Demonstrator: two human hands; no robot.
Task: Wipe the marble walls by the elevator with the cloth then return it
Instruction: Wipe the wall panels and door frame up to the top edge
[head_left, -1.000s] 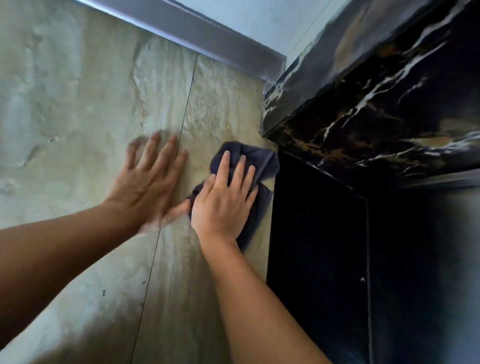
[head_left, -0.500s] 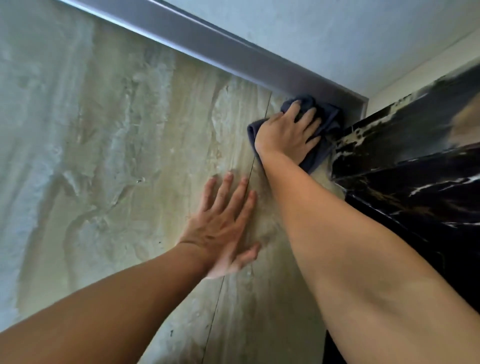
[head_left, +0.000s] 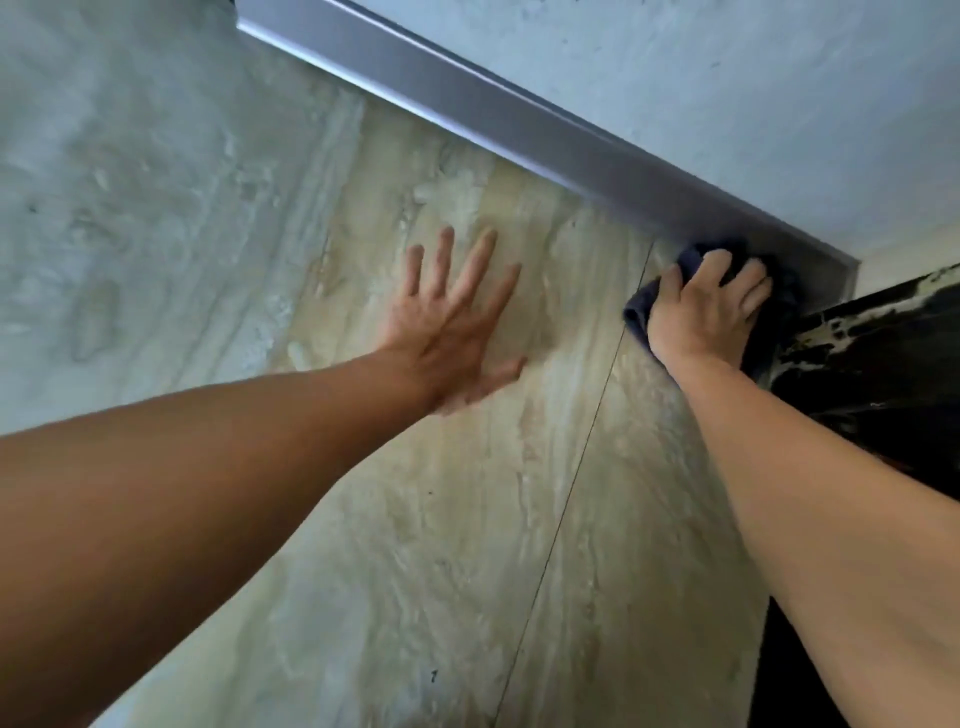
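Note:
A beige marble wall (head_left: 467, 519) fills most of the view, with a thin vertical joint running down it. My right hand (head_left: 706, 306) presses a dark blue cloth (head_left: 638, 306) flat against the wall's top right corner, just under the grey metal trim. Most of the cloth is hidden under the hand. My left hand (head_left: 452, 322) lies flat on the marble with its fingers spread, left of the joint, holding nothing.
A grey metal trim strip (head_left: 519, 119) runs diagonally along the top of the wall, with the pale ceiling (head_left: 727, 78) above it. Black marble with white veins (head_left: 883, 353) frames the elevator at the right edge.
My right hand went up with the cloth from mid-wall to the top corner under the trim and stays there. The left hand stays flat on the wall. The view has tilted upward.

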